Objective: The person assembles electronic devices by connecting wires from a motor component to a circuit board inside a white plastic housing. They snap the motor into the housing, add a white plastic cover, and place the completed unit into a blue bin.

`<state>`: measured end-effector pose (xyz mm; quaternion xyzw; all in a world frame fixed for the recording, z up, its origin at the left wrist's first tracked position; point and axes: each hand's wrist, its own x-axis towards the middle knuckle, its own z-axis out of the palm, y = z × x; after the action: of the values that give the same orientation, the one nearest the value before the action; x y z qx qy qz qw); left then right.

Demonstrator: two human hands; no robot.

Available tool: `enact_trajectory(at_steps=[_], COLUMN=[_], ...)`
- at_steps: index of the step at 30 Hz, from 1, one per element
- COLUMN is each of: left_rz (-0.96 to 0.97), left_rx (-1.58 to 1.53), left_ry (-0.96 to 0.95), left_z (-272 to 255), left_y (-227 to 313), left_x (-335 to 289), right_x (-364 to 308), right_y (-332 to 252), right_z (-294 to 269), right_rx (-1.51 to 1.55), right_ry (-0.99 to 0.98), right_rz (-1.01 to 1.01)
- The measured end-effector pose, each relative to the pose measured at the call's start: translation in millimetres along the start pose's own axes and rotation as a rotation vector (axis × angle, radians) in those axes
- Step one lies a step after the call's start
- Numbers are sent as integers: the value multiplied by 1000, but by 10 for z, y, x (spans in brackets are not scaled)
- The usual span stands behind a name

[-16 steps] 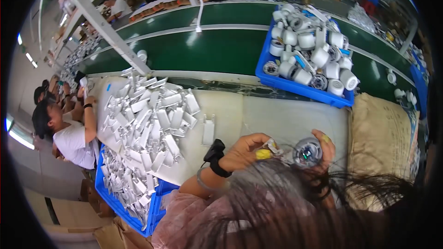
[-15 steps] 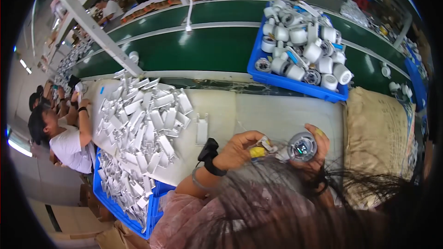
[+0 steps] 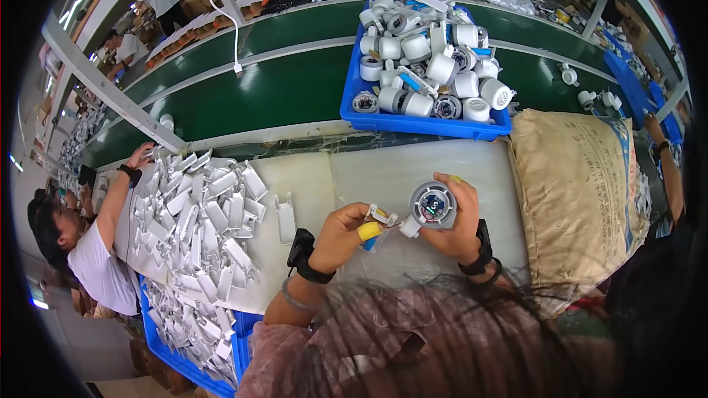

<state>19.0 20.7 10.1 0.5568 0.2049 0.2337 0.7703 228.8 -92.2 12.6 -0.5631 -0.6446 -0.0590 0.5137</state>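
Note:
My right hand [image 3: 462, 227] is wrapped round a round grey-and-white housing [image 3: 434, 205], whose open face shows a small circuit board. A short white neck sticks out of the housing toward my left hand [image 3: 338, 242]. Between thumb and fingers, that hand pinches a small white plastic bracket [image 3: 380, 214], with a blue piece [image 3: 371, 243] just below. Thin wires seem to link bracket and neck. Yellow covers show on my left thumb and a right fingertip. Left of my hands, a single white plastic handle shell [image 3: 285, 219] lies on the table.
A heap of white shells [image 3: 203, 214] covers the table's left, above a blue crate [image 3: 158, 335] of more. Beyond the table, a blue bin [image 3: 428, 127] of round housings sits on the green conveyor [image 3: 287, 92]. A tan sack [image 3: 571, 199] stands right. Co-workers are at both sides.
The view has shifted, so the scene sits further left. My right hand has turned the housing, showing its face and neck more plainly. The co-worker at left now reaches toward the shell heap.

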Motion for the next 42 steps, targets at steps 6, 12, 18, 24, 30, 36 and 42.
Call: enact_trajectory(at_steps=[6, 12, 18, 24, 30, 36, 42], left_rz=[22, 10, -20, -173, 90, 313, 654], left_rx=[-7, -8, -66, -137, 107, 990, 1186], left_ry=[17, 11, 45, 133, 489, 937, 406], left_z=[-32, -45, -41, -433, -1417, -2214, -896], left_y=[6, 8, -7, 324, 840, 833, 576], left_x=[18, 43, 73, 330, 878, 1557, 2318], right_x=[10, 39, 66, -17, -53, -13, -37], right_y=[30, 30, 56, 80, 165, 120, 171], right_z=[73, 70, 86, 204, 221, 200, 219], right_rx=[27, 4, -6, -80, -77, -61, -59], right_ry=[27, 29, -127, -413, -416, -452, -448], right_rz=[18, 15, 141, 246, 207, 242, 226])
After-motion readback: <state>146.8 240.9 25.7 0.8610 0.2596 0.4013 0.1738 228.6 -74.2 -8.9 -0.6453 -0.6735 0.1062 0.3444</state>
